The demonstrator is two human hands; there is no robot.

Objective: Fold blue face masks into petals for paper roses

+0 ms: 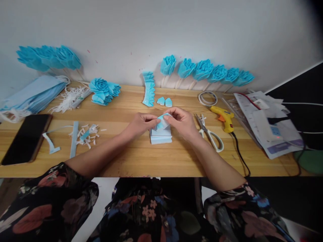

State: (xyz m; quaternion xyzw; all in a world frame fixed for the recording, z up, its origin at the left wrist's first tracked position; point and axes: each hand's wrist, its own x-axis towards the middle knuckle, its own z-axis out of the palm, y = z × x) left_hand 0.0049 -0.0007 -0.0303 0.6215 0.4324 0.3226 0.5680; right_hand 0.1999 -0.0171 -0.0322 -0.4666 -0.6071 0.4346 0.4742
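My left hand (141, 124) and my right hand (182, 123) meet over the middle of the wooden table (141, 161). Both pinch one small light-blue fabric piece (163, 121), folded between the fingertips. Right under it lies a small stack of cut blue squares (161, 136). Two small folded blue petals (164, 101) lie just behind my hands. A strip of overlapped petals (148, 89) stands beyond them.
Finished blue fabric roses (207, 71) lean on the wall, more at the far left (49, 57) and one lying flat (103, 90). Scissors (209, 132), a yellow glue gun (224, 117), tape roll (208, 98) and papers (267, 124) sit right. A phone (26, 137), blue masks (32, 95) and scraps (85, 133) lie left.
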